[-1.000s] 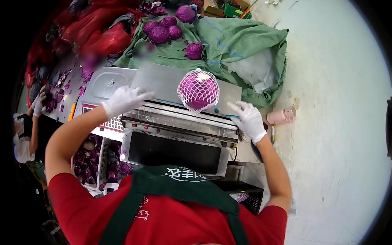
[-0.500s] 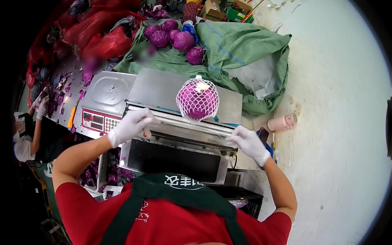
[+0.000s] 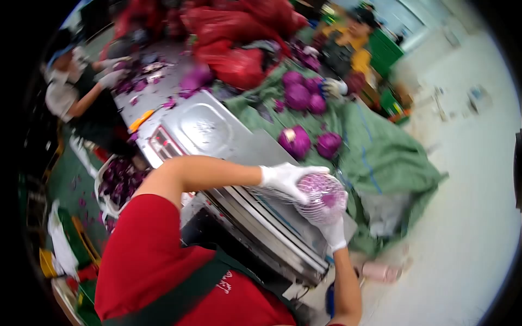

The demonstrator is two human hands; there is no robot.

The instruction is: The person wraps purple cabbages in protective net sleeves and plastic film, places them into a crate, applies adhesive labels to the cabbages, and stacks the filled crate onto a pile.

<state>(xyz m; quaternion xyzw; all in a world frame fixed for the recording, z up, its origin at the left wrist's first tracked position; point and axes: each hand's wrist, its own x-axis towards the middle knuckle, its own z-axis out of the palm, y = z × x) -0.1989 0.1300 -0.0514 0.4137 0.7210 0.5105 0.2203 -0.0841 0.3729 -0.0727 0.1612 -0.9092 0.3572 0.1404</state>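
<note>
A red cabbage (image 3: 324,202) in a white foam net is between my two white-gloved hands, above the right end of the metal wrapping machine (image 3: 272,225). My left hand (image 3: 291,180) closes on its upper left side, fingers bent over it. Against its lower right side, my right hand (image 3: 334,231) is pressed, with its fingers partly hidden behind the cabbage. A shiny stretch of clear film seems to trail from the cabbage near my left hand; blur hides its edges.
Several bare red cabbages (image 3: 298,96) lie on green sacking (image 3: 375,141) behind the machine. A scale (image 3: 204,125) stands left of it, and a pink bottle (image 3: 380,271) lies at right. One co-worker (image 3: 73,89) handles leaves at far left; another person (image 3: 348,46) is at the back.
My hands have left the machine's front bar and now grip the netted cabbage, which stood on the metal plate. The view has swung round, bringing more of the co-workers into sight.
</note>
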